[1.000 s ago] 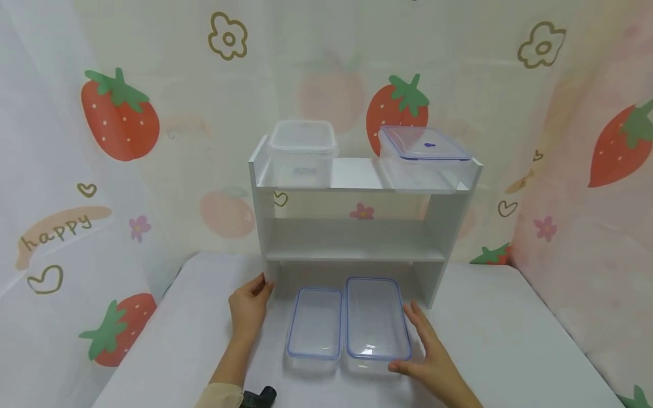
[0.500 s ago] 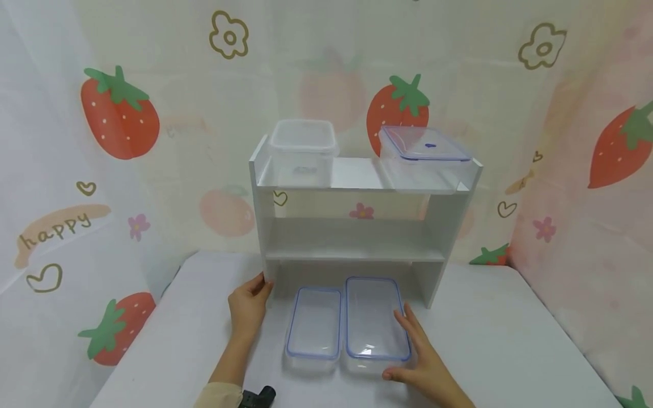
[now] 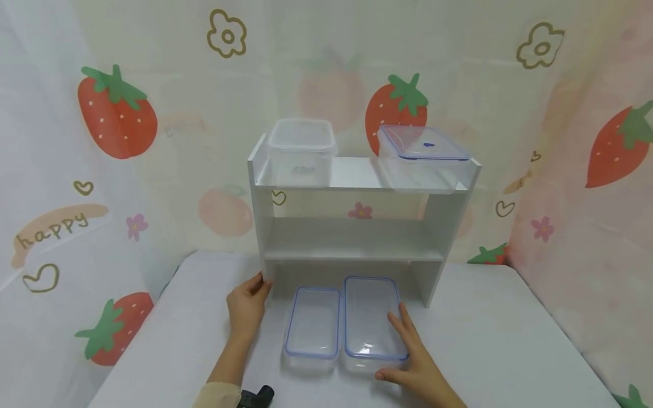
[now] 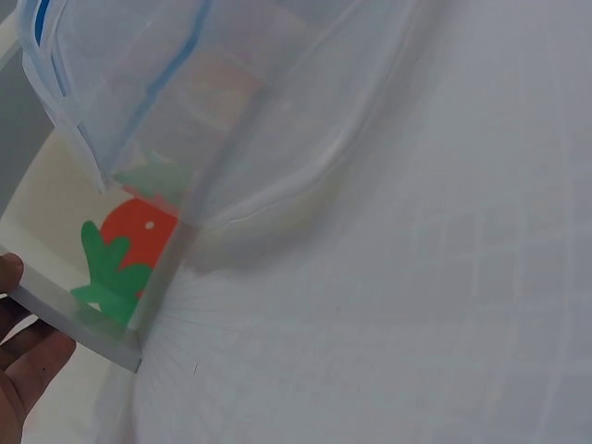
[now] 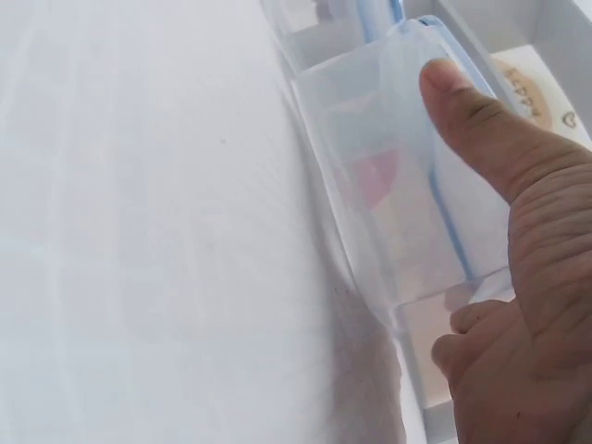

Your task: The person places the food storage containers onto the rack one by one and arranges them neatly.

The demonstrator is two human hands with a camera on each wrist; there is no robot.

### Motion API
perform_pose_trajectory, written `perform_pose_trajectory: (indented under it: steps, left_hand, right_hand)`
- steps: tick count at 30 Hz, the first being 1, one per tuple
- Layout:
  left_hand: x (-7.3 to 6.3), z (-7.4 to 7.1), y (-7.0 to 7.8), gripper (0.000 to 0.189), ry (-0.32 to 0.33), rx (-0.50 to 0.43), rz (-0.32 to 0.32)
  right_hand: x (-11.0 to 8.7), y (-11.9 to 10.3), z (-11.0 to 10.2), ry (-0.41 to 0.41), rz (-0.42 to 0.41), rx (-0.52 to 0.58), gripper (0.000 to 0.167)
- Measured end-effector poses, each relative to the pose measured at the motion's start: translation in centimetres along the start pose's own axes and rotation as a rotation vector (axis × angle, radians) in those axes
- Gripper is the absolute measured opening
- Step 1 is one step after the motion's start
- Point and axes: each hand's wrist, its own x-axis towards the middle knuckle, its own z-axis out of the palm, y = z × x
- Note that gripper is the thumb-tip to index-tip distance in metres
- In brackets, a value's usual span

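My left hand (image 3: pixel 246 306) pinches the lower front edge of the white shelf's (image 3: pixel 352 241) left side panel; thumb and fingers lie on either side of the panel (image 4: pixel 79 319) in the left wrist view. My right hand (image 3: pixel 420 362) is at the near right corner of the larger clear food container (image 3: pixel 369 317), fingers spread over its right side and thumb by its near end. This container has a blue-rimmed lid. Just left of it lies a smaller food container (image 3: pixel 312 323), also blue-rimmed. In the right wrist view the thumb (image 5: pixel 486 129) overlaps the container.
On the shelf's top stand a container with a whitish lid (image 3: pixel 302 150) at left and a blue-edged container (image 3: pixel 425 147) at right. The white table (image 3: pixel 510 340) extends to both sides. A strawberry-patterned curtain (image 3: pixel 316 56) hangs behind.
My right hand has shifted left, its fingers now overlapping the larger container's lid. The left hand stays on the shelf panel, and the containers have not moved.
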Motion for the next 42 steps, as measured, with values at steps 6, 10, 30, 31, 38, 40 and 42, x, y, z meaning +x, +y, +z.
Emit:
perform_pose_trajectory:
  steps: [6, 10, 30, 31, 38, 40, 42]
  left_hand:
    - [-0.08, 0.04, -0.02, 0.034, 0.010, -0.003, -0.007]
    - [-0.10, 0.07, 0.06, 0.033, 0.010, -0.009, -0.007]
    - [-0.15, -0.12, 0.15, 0.033, -0.018, -0.019, -0.017]
    - [-0.16, -0.16, 0.18, 0.034, -0.019, -0.019, -0.017]
    - [-0.28, -0.29, 0.11, 0.034, -0.021, -0.010, -0.033]
    - [-0.28, -0.28, 0.14, 0.034, -0.025, -0.013, -0.036]
    - [-0.22, -0.27, 0.19, 0.034, -0.028, -0.012, -0.038]
  right_hand:
    - [-0.01, 0.38, 0.25, 0.008, -0.008, -0.018, 0.111]
    - [0.00, 0.62, 0.23, 0.017, -0.048, -0.057, 0.109]
    - [-0.02, 0.67, -0.14, 0.085, -0.130, 0.026, 0.099]
    - [-0.01, 0.64, -0.14, 0.085, -0.137, 0.047, 0.099]
    - [-0.01, 0.58, -0.31, 0.097, -0.187, 0.080, 0.100]
    - [0.00, 0.46, -0.49, 0.101, -0.196, 0.066, 0.100]
    - [0.00, 0.24, -0.72, 0.097, -0.201, 0.064, 0.101]
